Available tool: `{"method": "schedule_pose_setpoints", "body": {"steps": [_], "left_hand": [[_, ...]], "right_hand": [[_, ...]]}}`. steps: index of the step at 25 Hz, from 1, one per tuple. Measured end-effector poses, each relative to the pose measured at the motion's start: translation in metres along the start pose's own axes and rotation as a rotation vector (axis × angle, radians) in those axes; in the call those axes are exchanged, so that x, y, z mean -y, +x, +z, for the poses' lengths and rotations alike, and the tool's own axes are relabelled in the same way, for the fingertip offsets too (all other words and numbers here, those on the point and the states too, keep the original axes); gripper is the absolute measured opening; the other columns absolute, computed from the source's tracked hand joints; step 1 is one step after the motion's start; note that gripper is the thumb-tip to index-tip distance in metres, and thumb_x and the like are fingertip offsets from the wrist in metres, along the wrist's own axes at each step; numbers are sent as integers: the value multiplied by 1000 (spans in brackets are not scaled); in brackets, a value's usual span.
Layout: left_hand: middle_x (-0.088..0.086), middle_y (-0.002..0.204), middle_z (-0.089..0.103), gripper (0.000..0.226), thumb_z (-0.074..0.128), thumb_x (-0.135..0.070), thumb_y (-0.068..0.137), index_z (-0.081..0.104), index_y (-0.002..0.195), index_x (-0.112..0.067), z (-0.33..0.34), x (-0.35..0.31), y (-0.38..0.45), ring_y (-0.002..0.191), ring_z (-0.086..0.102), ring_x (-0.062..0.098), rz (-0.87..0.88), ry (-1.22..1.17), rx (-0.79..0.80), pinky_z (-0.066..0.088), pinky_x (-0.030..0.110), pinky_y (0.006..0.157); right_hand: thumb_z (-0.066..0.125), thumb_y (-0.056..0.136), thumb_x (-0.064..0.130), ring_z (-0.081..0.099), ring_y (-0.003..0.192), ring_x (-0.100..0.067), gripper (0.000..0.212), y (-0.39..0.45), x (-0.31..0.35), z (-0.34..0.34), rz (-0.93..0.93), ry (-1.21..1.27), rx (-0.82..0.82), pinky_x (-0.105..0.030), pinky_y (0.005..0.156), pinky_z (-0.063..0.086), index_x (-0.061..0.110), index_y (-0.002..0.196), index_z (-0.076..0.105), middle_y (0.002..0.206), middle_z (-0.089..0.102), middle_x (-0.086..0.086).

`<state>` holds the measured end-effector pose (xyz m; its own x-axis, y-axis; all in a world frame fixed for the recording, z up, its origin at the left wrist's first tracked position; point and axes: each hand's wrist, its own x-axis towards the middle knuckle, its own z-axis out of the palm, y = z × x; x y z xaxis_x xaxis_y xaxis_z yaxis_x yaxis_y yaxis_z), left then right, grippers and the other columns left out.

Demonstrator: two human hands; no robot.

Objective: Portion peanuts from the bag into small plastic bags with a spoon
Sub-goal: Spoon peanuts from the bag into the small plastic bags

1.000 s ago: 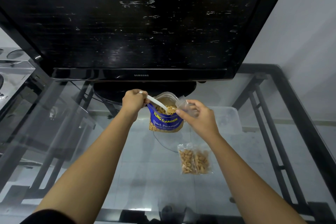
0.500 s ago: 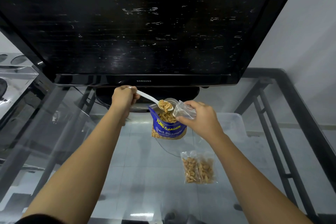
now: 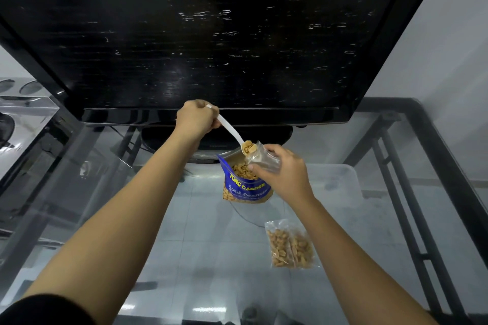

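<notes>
While one filled small plastic bag (image 3: 290,248) lies on the glass surface (image 3: 200,245), the left hand (image 3: 195,121) grips a loaded white plastic spoon (image 3: 232,132) at the empty small bag (image 3: 264,158) pinched by the right hand (image 3: 285,177).

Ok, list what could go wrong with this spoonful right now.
1. The spoon is heaped at the narrow mouth of the small plastic bag, so peanuts may spill past it.
2. Spilled nuts could miss the open peanut bag and scatter on the glass table.
</notes>
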<state>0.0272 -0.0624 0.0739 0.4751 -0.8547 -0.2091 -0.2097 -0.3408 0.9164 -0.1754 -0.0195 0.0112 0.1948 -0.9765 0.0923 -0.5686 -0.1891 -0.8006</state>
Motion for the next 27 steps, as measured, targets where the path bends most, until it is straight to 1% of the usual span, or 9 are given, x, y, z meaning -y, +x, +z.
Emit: {"method": "schedule_pose_setpoints", "body": {"steps": [3,6,9,13,17,20,23,26,27], "left_hand": [[6,71,60,13,49,-9,90,59,82,-9,-3,10,2,57,55,10,-76,-47,38,42,14,45],[7,67,55,16,47,-7,93,56,80,-8,-7,35,1,56,50,10,-196,-163,87,39,17,49],[6,65,53,18,47,-7,93,57,77,-9,-11,50,-1,56,49,10,-226,-210,75,39,18,51],[5,66,53,18,47,-7,93,57,78,-10,-18,50,-2,57,50,9,-206,-235,47,40,17,52],[5,69,55,16,47,-8,93,58,82,-9,-27,35,-1,60,51,9,-180,-267,28,40,19,57],[5,68,55,17,47,-9,92,58,79,-10,-23,24,-4,60,51,10,-137,-242,65,39,18,56],[4,69,58,18,49,-10,92,58,77,-13,-12,13,-9,59,55,9,-59,-143,114,40,14,49],[2,71,63,14,54,-15,91,60,78,-16,-2,-6,-18,58,59,6,66,-9,137,42,11,47],[1,72,64,11,56,-15,90,61,80,-15,0,-14,-23,58,60,5,106,21,143,42,9,46]], "right_hand": [[79,67,42,58,89,-9,50,-1,-1,2,11,24,1,-13,65,44,23,110,62,101,66,4],[78,68,42,58,88,-9,45,-2,-2,1,-5,10,-10,-9,63,42,22,106,64,98,66,4],[78,68,42,58,85,-8,43,-2,-3,-3,-35,-31,-15,-7,61,39,21,103,65,96,66,4],[78,69,39,58,84,-12,40,-3,-7,-10,-76,-77,-23,-12,61,42,20,102,66,96,67,1],[76,71,37,59,87,-18,41,-1,-8,-12,-100,-132,-6,-27,64,48,18,105,64,97,66,-2],[75,71,41,58,85,-15,42,1,-6,-7,-102,-130,16,-23,59,44,20,105,63,95,65,0],[75,69,45,59,84,-12,42,0,-2,0,-61,-15,9,-24,62,48,23,102,63,91,65,4],[76,70,42,58,85,-6,41,-4,2,4,18,96,-25,-10,61,42,25,105,62,88,62,13],[76,70,41,58,85,-4,41,-5,4,6,39,144,-37,-8,62,42,26,105,61,87,62,15]]}}
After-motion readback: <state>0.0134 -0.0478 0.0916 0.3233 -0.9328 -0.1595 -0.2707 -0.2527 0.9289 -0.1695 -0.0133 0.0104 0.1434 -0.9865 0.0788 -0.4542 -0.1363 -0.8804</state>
